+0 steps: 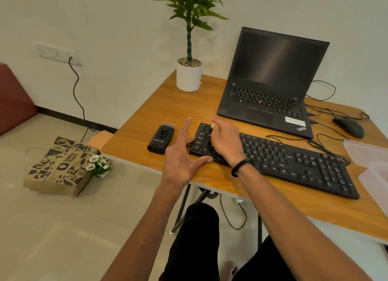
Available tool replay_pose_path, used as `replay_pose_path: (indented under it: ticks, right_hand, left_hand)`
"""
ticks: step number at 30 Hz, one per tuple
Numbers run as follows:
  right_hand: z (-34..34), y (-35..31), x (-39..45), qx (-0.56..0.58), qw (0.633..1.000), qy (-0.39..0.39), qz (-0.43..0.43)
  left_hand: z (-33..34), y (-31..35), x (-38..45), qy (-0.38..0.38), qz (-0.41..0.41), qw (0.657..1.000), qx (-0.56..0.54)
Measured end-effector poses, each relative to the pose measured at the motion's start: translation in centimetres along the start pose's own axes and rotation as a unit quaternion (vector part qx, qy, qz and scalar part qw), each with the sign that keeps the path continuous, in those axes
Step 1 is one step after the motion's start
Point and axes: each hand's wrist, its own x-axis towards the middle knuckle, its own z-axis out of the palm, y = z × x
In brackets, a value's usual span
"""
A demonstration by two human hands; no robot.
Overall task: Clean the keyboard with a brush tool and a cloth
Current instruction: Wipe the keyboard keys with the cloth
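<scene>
A black full-size keyboard (294, 161) lies slanted on the wooden table (168, 104). The brush tool (160, 138), a black block with short bristles at its far end, lies on the table just left of the keyboard, with nothing touching it. My left hand (182, 154) is spread open between the brush tool and the keyboard's left end; its thumb rests at the keyboard's front left corner. My right hand (225, 141) lies knuckles up over the keyboard's left keys with its fingers curled down. Whatever is under them is hidden. No cloth is in view.
An open black laptop (270, 81) stands behind the keyboard, with a white potted plant (189, 75) to its left. A black mouse (349, 126) and cables lie at the right. A clear plastic box (369, 154) sits at the right edge. A paper bag (60, 165) is on the floor.
</scene>
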Motion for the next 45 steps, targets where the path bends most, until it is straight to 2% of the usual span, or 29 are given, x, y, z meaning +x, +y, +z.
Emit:
replay_pose_path:
  ticks: [5, 12, 18, 22, 30, 37, 40, 43, 45]
  right_hand:
    - [-0.8, 0.2, -0.7, 0.086, 0.995, -0.026, -0.033]
    - [-2.9, 1.2, -2.4, 0.160, 0.973, -0.157, -0.048]
    - [-4.1, 1.6, -2.3, 0.250, 0.956, -0.148, -0.031]
    - [-4.4, 1.4, -2.1, 0.239, 0.959, -0.145, -0.035]
    - [-6.6, 3.8, -2.9, 0.167, 0.976, -0.114, -0.076]
    - [-8.5, 5.2, -3.5, 0.174, 0.979, -0.086, -0.065]
    - [-9.7, 6.2, -2.8, 0.218, 0.975, -0.004, -0.044]
    - [-10.3, 7.4, -0.8, 0.231, 0.968, 0.099, -0.005]
    - [-10.3, 8.0, 0.3, 0.205, 0.973, 0.105, 0.004]
  left_hand:
    - [0.0, 0.0, 0.0, 0.005, -0.003, 1.000, -0.003]
    - [0.1, 0.5, -0.6, 0.013, 0.002, 1.000, 0.000]
    - [0.1, 0.6, -0.8, 0.003, 0.006, 1.000, 0.007]
    - [0.2, 0.3, -0.6, 0.007, 0.018, 1.000, 0.023]
    - [0.3, 0.1, -0.3, 0.017, 0.022, 0.999, 0.042]
    - [0.5, 0.0, -0.1, 0.028, 0.023, 0.998, 0.053]
    - [1.0, 0.4, -0.3, 0.023, 0.054, 0.996, 0.070]
    - [2.9, 2.2, -0.7, 0.002, 0.135, 0.978, 0.160]
    - [5.2, 3.7, -0.8, -0.016, 0.178, 0.963, 0.204]
